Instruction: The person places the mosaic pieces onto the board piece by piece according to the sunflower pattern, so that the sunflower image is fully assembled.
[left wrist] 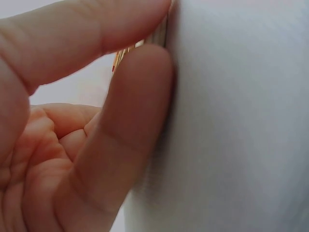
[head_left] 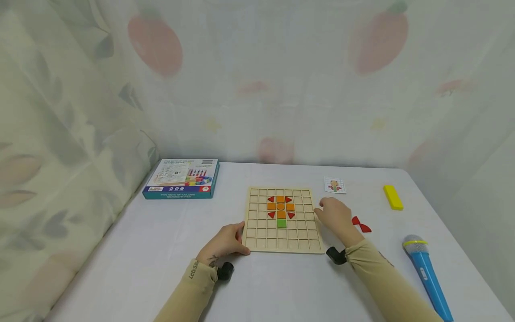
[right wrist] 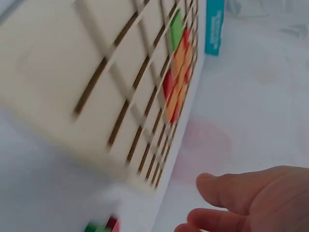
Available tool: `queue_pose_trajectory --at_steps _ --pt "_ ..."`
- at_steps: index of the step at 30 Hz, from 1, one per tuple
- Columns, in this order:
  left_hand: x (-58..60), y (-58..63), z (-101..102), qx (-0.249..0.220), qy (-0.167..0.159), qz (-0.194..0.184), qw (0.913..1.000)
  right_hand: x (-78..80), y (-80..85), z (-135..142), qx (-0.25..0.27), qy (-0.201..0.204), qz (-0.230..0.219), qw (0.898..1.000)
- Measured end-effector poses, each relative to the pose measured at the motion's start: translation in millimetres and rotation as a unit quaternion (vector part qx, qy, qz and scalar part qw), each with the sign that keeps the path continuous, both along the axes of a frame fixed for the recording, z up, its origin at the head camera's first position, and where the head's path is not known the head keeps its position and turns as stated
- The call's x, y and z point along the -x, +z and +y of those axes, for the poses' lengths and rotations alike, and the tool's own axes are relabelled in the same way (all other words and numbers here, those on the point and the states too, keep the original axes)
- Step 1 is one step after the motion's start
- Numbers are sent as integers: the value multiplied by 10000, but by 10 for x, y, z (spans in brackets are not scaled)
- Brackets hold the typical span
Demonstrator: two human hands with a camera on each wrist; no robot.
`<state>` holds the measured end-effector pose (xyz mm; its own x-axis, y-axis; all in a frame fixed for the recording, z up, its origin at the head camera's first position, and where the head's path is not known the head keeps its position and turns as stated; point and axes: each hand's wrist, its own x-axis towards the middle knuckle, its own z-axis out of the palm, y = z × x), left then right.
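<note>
A pale wooden grid board (head_left: 261,243) lies on the table. Its squares hold orange pieces, one marked with a circle, red triangular pieces (head_left: 271,215) and a green square (head_left: 281,223). At the board's lower left corner, my left hand (head_left: 223,241) holds the edge between thumb and index finger; the left wrist view shows these two fingers (left wrist: 140,92) close up. My right hand (head_left: 334,217) is beside the board's right edge, fingers loosely bent, and nothing shows in it. Two loose red pieces (head_left: 365,228) lie just right of that hand.
A small printed pattern card (head_left: 335,185) lies beyond my right hand. Farther right are a yellow block (head_left: 393,197) and a blue toy microphone (head_left: 429,275). A flat game box (head_left: 181,179) sits at the back left. Patterned curtains (head_left: 277,89) hang behind the table.
</note>
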<state>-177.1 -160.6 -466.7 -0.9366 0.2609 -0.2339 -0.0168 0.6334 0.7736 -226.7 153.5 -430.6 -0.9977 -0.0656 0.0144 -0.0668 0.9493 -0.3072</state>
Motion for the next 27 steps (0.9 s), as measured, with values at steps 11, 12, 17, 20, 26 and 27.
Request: queue_pose_trajectory --at_steps 11,12,17,20,26,27 --pt "0 -4 -8 -8 -18 10 10000 -69 -191 371 -813 -190 -665 9943" --pt "3 -7 -7 -1 -11 7 10000 -71 -204 377 -848 -164 -673 9940" --pt "5 -18 -10 -22 14 -20 10000 -64 -251 396 -662 -65 -647 9957" --pt "3 -14 -11 -13 26 -44 10000 -65 -243 403 -415 -36 -545 9976" --pt "2 7 -4 5 99 -155 9998 -73 -161 359 165 151 -350 9991" --pt "1 9 -3 17 87 -144 9999 -76 -131 330 365 208 -337 9985"
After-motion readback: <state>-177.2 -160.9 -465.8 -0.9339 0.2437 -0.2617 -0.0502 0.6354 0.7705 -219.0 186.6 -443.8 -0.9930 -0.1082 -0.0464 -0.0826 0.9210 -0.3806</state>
